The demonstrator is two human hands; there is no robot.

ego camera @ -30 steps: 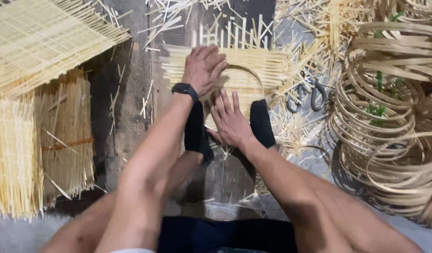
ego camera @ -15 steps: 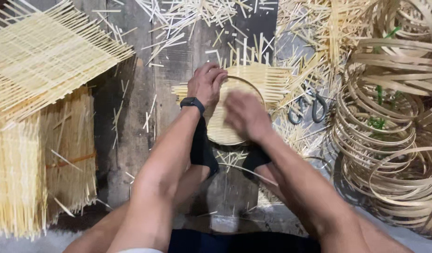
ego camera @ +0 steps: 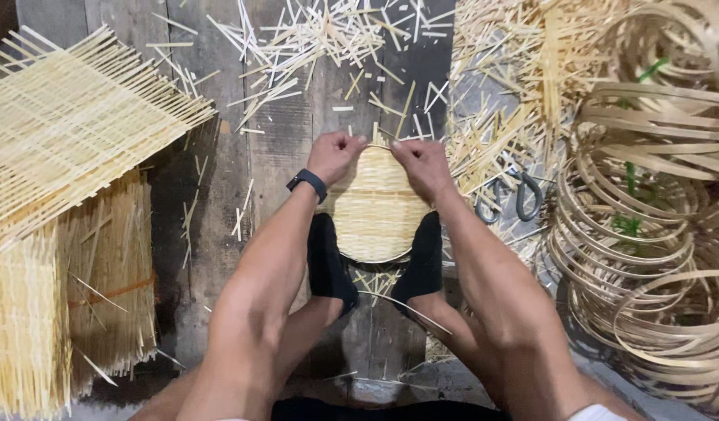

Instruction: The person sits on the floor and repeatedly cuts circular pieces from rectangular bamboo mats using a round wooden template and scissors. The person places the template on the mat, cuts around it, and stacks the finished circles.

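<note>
Bamboo disc (ego camera: 375,206): braced between black-socked feet (ego camera: 328,261), steadying it.
Left hand (ego camera: 334,154), right hand (ego camera: 419,162): fingers pinching top rim.

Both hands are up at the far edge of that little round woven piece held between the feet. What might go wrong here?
The left hand and right hand pinch the far rim of the round woven piece, where thin strip ends stick up; a splinter or a snapped strip seems possible. Only the two dark-socked feet brace it, so it may slip or twist. The shears lie close by the right forearm among loose offcuts, easy to brush against.
</note>
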